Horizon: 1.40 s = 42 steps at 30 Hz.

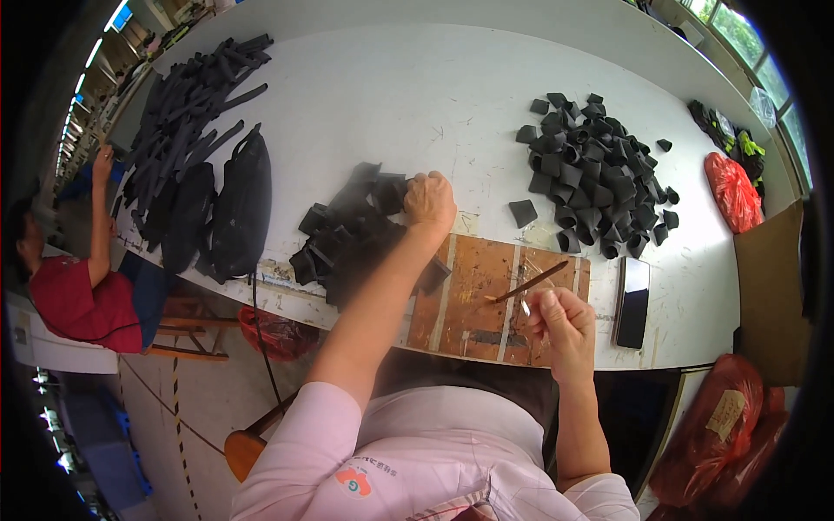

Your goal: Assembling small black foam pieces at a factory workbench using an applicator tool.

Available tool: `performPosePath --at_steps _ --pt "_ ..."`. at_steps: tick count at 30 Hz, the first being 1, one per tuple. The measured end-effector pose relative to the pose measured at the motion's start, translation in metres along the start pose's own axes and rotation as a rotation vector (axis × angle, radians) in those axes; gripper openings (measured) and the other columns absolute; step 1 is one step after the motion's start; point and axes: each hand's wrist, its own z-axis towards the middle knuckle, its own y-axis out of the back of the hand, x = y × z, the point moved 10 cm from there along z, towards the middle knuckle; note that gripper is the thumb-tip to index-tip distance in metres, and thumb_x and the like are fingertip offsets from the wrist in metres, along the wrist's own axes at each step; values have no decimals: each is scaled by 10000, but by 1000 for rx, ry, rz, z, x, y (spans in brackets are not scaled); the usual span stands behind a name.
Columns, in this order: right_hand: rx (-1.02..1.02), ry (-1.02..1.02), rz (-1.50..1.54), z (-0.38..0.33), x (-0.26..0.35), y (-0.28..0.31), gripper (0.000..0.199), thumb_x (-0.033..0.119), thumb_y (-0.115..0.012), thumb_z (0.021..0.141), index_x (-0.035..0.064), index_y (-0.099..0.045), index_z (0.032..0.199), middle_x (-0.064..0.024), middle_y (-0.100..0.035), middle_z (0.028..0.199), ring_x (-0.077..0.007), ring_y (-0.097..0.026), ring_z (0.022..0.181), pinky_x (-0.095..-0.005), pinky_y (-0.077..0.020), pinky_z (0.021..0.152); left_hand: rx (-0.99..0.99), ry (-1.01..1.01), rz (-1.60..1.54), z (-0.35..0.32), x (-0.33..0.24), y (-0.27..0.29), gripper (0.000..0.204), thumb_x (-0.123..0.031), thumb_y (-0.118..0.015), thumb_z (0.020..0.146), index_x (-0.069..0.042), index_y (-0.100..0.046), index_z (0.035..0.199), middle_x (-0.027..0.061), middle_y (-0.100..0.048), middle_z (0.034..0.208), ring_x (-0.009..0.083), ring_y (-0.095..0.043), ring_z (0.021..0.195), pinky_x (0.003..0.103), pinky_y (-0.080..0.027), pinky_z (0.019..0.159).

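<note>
My left hand (pixel 431 201) is closed at the far right edge of a loose heap of black fabric pieces (pixel 347 230), its fingers against one dark piece (pixel 389 193) that it seems to grip. Part of this heap is smeared by motion. Over the brown board (pixel 473 278), my right hand (pixel 565 328) is pinched, thumb against fingers. Something small and shiny shows at its fingertips, too small to name. Just beyond those fingertips a thin brown stick (pixel 539 278) slants across the board; I cannot tell whether the hand touches it.
A larger pile of folded black pieces (pixel 595 169) covers the table's right side. Black strips (pixel 195 104) and dark bundles (pixel 239 204) lie left. A phone (pixel 632 302) rests beside the board. Red bags (pixel 732 191) stand right. A person in red (pixel 87 300) sits at left.
</note>
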Motion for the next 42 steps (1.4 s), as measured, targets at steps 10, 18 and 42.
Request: performPosePath --at_steps 10,18,42 --pt "11 498 -622 -31 36 -38 137 58 -630 734 -14 -583 841 -146 -555 695 -268 -559 610 -313 -451 552 586 136 -1688 -97 -16 39 94 -120 -550 840 -29 -572 851 8 -588 756 77 -548 667 214 -439 585" --pt "101 -33 378 -23 -11 -35 144 73 -649 764 1 -595 877 -4 -592 746 -70 -537 676 -219 -456 617 816 209 -1895 -190 -57 53 80 -110 -529 862 -39 -557 887 -8 -569 807 57 -524 716 180 -405 633" --pt "-372 669 -801 -48 55 -14 272 101 -698 680 20 -578 910 -85 -525 781 -195 -536 668 -276 -437 565 683 118 -1488 -182 -53 66 64 -20 -611 767 7 -583 818 17 -583 693 56 -526 601 179 -428 539"
